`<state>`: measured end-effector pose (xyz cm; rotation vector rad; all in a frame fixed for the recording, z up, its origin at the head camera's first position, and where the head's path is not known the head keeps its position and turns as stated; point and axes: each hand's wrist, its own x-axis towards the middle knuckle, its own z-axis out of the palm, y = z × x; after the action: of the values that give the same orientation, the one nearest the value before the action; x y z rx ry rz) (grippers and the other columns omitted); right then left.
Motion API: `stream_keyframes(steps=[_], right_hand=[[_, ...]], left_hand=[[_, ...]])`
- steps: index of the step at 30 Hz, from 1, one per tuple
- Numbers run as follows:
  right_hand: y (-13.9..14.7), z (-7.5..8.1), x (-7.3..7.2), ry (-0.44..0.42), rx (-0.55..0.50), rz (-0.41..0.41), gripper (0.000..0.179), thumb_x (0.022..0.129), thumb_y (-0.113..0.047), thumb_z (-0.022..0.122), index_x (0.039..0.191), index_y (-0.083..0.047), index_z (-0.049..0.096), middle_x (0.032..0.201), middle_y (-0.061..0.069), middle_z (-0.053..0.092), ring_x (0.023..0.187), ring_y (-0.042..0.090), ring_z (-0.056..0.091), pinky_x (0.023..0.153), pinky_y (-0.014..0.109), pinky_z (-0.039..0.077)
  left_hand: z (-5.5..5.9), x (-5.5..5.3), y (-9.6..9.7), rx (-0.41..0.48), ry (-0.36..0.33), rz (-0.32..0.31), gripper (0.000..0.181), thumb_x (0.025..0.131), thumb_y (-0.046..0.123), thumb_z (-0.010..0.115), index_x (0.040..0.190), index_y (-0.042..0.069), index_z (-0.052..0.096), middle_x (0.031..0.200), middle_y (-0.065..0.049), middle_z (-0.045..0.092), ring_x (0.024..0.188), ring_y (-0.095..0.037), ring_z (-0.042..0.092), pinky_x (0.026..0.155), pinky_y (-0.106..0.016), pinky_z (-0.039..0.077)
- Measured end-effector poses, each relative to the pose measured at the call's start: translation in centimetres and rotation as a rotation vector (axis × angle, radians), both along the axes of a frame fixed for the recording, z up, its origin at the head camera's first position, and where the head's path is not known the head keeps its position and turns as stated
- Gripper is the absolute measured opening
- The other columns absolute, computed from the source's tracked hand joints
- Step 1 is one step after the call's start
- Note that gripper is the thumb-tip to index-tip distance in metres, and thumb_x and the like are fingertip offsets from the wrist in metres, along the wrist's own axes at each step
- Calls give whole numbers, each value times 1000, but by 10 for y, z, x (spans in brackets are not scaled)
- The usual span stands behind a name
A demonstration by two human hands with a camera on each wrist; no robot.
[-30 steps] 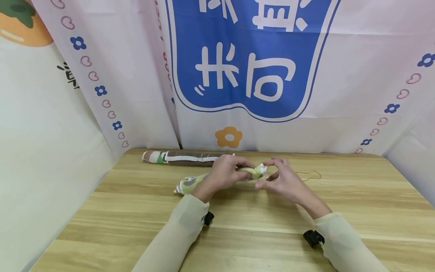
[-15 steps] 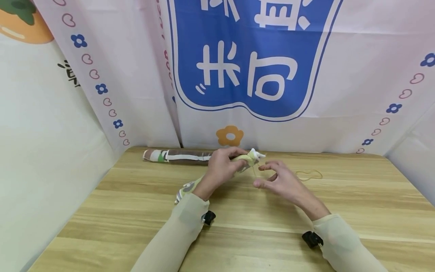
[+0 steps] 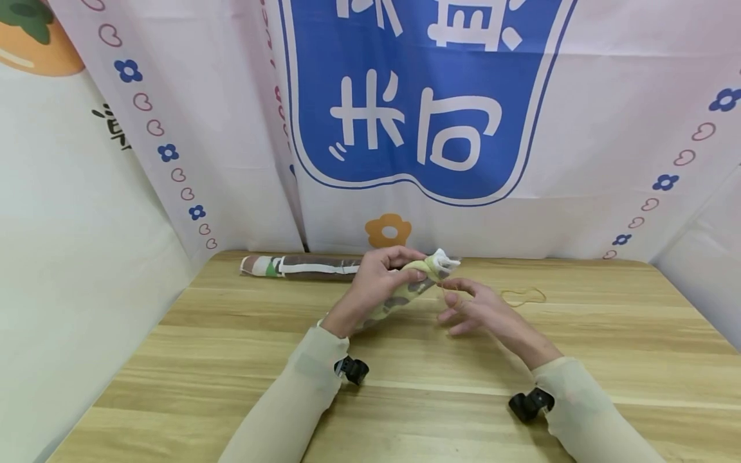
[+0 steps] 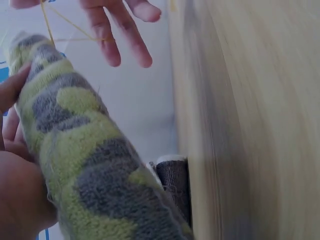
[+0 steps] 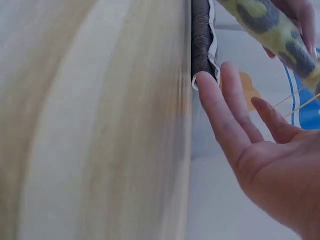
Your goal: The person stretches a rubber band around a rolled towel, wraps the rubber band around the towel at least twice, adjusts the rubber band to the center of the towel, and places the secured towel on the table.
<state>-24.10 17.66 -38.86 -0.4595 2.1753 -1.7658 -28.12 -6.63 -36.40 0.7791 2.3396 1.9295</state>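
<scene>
My left hand (image 3: pixel 376 280) grips a rolled towel (image 4: pixel 100 150), plush yellow-green with grey patches, near its far end. In the head view the roll slants up to the right, its white end (image 3: pixel 443 261) sticking out past the fingers and its near end hidden behind the left hand. A thin yellow rubber band (image 4: pixel 47 22) runs from that end to my right hand (image 3: pixel 483 312), stretched over the fingers. The thumb and index finger of the right hand hold the band beside the towel, while the other fingers stay spread.
A dark brown roll (image 3: pixel 318 267) with a white stripe lies along the back of the wooden table (image 3: pixel 417 399). A loose yellow rubber band (image 3: pixel 523 297) lies right of the right hand. A printed cloth (image 3: pixel 249 128) hangs behind the table.
The left hand has raised the towel's far end and tilted the roll upward. The right thumb has come in toward the index finger, and its other fingers have spread downward.
</scene>
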Motion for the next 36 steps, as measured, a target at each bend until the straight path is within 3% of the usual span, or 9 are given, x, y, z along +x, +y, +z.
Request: stream_keyframes(steps=[7,12,15,18,22,25,29,33,36], right_hand=[[4,-4,-3,-10,-77,102,115,88,-61,81,164,3,23,153,36,45,117,44,68,90,52,61],[6,-5,-3,21,-93,172,116,86,-64,81,162,3,25,152,33,45,120,43,66,93,53,59],[7,-5,-3,24,-79,180,114,88,-58,83,164,2,22,145,30,53,121,43,65,95,48,59],[9,-4,-3,40,-42,181,117,87,-56,84,166,1,19,135,28,63,121,44,65,96,41,58],[8,-1,-2,102,56,149,124,81,-66,84,166,0,22,123,29,70,118,41,68,96,34,54],[3,2,0,179,181,79,124,76,-66,87,164,1,29,139,26,59,114,34,68,92,37,54],[-5,6,3,301,384,-16,117,75,-61,91,159,2,40,161,26,33,113,30,62,87,41,54],[-11,8,5,358,483,-63,107,76,-54,93,155,2,47,165,28,28,119,37,60,97,52,53],[-11,10,6,367,506,-83,105,77,-54,93,153,3,50,164,29,30,119,39,60,100,57,52]], left_hand=[[-2,0,-4,-50,43,-139,21,96,10,81,117,8,79,113,-3,78,92,-20,74,75,-32,60],[-5,-1,-5,-88,112,-188,19,95,3,79,113,5,80,109,-3,79,92,-23,73,74,-33,60],[-5,-1,-4,-163,168,-208,18,94,2,80,111,7,81,106,0,79,91,-20,71,74,-32,59],[-3,1,-2,-281,242,-185,17,94,6,82,109,13,83,105,7,79,82,-11,66,68,-28,53],[-2,4,0,-422,329,-131,17,93,10,84,108,17,84,103,10,79,63,-6,50,59,-25,41],[-1,6,4,-511,399,-115,17,93,12,84,109,18,84,104,8,80,59,-5,45,61,-26,41],[2,10,10,-627,510,-96,17,93,15,85,109,21,84,104,8,80,62,-3,49,73,-31,47],[3,13,15,-685,586,-47,18,91,17,87,107,22,82,104,11,80,73,-3,63,71,-28,49],[1,14,17,-692,603,-18,23,89,16,88,109,22,78,103,11,80,85,-5,72,65,-26,45]])
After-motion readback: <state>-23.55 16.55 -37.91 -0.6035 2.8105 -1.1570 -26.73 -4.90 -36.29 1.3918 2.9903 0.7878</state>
